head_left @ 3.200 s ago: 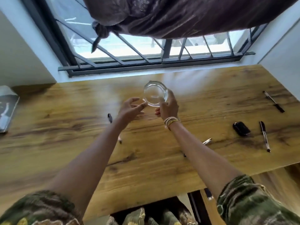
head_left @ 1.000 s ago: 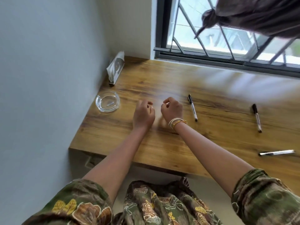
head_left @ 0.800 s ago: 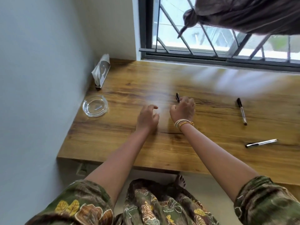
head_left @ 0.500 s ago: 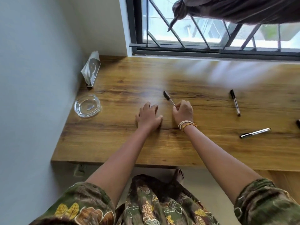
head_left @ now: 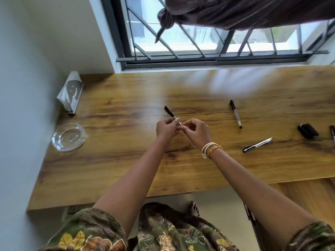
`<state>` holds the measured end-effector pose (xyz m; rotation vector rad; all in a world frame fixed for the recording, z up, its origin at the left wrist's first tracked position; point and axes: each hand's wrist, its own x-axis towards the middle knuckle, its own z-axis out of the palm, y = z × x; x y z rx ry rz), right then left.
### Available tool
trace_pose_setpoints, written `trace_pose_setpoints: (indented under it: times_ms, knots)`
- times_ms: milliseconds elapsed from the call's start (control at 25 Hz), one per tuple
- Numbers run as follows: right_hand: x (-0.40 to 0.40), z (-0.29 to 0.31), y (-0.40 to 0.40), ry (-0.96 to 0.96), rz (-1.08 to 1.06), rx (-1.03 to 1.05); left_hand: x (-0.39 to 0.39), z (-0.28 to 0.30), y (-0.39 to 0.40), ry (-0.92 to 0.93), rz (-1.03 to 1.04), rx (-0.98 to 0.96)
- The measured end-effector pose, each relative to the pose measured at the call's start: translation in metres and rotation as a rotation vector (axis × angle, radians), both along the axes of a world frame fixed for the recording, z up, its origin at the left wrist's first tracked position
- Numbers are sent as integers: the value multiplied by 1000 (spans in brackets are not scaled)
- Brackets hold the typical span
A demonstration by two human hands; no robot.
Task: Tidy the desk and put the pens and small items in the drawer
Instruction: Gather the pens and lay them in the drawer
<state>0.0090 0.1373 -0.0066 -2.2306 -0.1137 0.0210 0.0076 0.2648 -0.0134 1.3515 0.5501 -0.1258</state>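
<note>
Both hands meet above the middle of the counter (head_left: 181, 171) on one black-capped pen (head_left: 170, 114): the left hand (head_left: 165, 130) has its grip curled round the barrel, and the right hand (head_left: 196, 132), with bracelets (head_left: 211, 150) on the wrist, pinches the near end with its fingertips (head_left: 183, 127). The cap points toward 11 o'clock. Half a second ago that pen lay on the wood under the right hand alone, while the left hand rested flat beside it; now it is lifted off the surface and shared between both grips.

At 9 o'clock near the counter's left edge sits a clear glass ashtray (head_left: 68, 136); something small and pale seems to lie in it, too faint to identify.

The wooden counter runs up to a white wall on the left and a barred window (head_left: 181, 44) at 12 o'clock, with a dark knotted curtain (head_left: 235, 11) hanging over it. A folded printed paper (head_left: 70, 94) leans at the wall at 10 o'clock. Well apart from the hands, at 2 o'clock, lies a second black-capped pen (head_left: 235, 114); at 3 o'clock lies a silver pen (head_left: 258, 145), and beyond it a small black case (head_left: 307, 130). At the right picture edge, another pen (head_left: 332, 132) is only partly seen.
</note>
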Motion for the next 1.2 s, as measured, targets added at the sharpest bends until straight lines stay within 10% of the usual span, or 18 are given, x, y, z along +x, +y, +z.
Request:
trace_pose_setpoints:
  times_ms: [480,760,1200]
  knots:
    - [83,-19,-133,64,-494,-519,36,1,-68,54,-16,-41]
    - [63,-1,-104,101,-283,52,54,-1,-92,69,-89,-12]
    - [37,-7,-103,177,-325,266,57,-6,-117,99,-170,-85]
